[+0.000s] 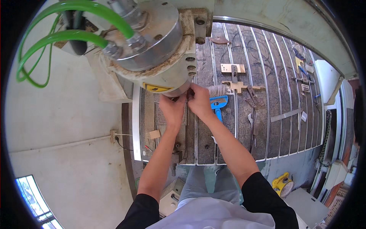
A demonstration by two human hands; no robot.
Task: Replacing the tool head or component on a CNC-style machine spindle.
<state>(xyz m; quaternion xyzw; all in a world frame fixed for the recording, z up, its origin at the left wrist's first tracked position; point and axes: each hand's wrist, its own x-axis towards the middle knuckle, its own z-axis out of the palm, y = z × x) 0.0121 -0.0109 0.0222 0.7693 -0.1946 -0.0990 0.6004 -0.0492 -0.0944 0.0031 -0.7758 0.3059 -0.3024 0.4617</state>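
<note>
Both my hands are raised to the lower end of a large machine spindle (164, 76) with a silver top and a yellow warning label. My left hand (172, 110) sits just under the spindle's nose, its fingertips partly hidden by it. Close beside it, my right hand (199, 100) has its fingers curled in against the nose's right side. The two hands nearly meet there. Both look closed, but whatever is between the fingers is hidden. A brush with a blue handle (218, 104) and grey bristles lies just right of my right hand.
Below spreads a slotted machine bed (244, 126) with metal rails. On it lie a wrench (251, 117), a flat metal strip (286, 115), a cut wooden piece (238, 87) and a small wooden block (155, 134). Green hoses (76, 36) loop from the spindle top. A yellow lamp-like object (282, 184) stands lower right.
</note>
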